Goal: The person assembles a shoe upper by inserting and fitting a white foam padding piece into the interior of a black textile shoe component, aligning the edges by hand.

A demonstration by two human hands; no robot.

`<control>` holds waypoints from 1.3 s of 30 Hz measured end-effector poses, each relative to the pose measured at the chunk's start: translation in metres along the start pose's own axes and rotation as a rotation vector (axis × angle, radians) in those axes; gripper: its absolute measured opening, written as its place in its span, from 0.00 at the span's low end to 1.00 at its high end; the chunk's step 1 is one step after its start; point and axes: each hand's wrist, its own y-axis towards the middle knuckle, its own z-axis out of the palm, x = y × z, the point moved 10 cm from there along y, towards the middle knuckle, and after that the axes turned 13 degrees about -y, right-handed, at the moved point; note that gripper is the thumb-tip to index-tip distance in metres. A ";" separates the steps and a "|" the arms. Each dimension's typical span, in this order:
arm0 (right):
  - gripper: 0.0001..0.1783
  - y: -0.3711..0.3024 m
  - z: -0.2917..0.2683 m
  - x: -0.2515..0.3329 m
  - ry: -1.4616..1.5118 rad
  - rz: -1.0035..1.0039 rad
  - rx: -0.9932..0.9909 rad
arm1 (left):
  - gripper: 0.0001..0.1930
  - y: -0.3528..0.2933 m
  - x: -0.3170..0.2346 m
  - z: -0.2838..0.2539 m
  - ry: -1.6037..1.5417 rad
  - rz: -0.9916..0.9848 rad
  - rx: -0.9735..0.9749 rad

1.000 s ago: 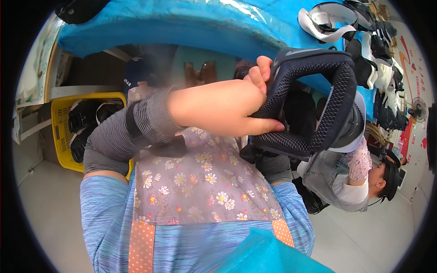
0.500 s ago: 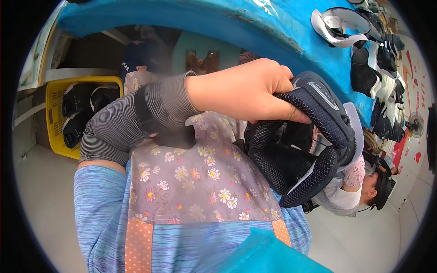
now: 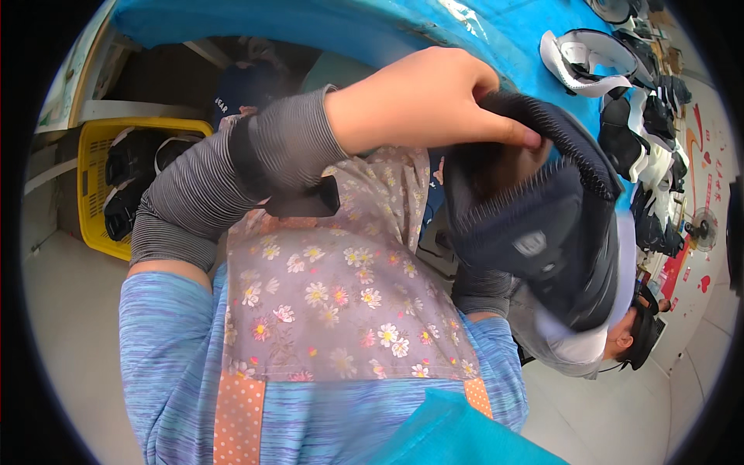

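A black mesh shoe upper [image 3: 515,232] with a pale edge is held up in front of me, blurred by motion. My left hand [image 3: 446,101] is closed on the rim of its opening, thumb pressed on the near side. The striped sleeve of my right arm [image 3: 480,291] goes up behind the shoe upper. Skin that seems to belong to my right hand [image 3: 524,168] shows dimly inside the opening; its fingers are mostly hidden.
A blue-covered table [image 3: 310,15] runs across the top. Black and white shoe uppers [image 3: 624,139] line its right side. A yellow crate [image 3: 93,178] with black shoe pieces stands at the left. Another person [image 3: 570,341] sits at the right, beyond the shoe upper.
The shoe upper has turned, so its outer side with a small light patch now faces me. My left hand has risen slightly. My right sleeve has come into view below the shoe upper.
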 end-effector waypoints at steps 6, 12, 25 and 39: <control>0.25 0.042 -0.034 0.054 -0.798 -0.361 -0.059 | 0.18 0.006 0.044 0.042 -0.498 -0.295 0.396; 0.33 0.028 -0.055 0.016 -0.463 -0.135 -0.487 | 0.12 0.005 -0.016 0.011 0.106 0.240 0.040; 0.31 0.008 0.008 -0.007 0.448 0.215 -0.115 | 0.12 -0.030 -0.018 0.039 0.253 0.359 0.146; 0.26 -0.004 0.002 -0.011 0.455 0.131 -0.205 | 0.10 -0.037 -0.010 0.037 0.189 0.369 0.279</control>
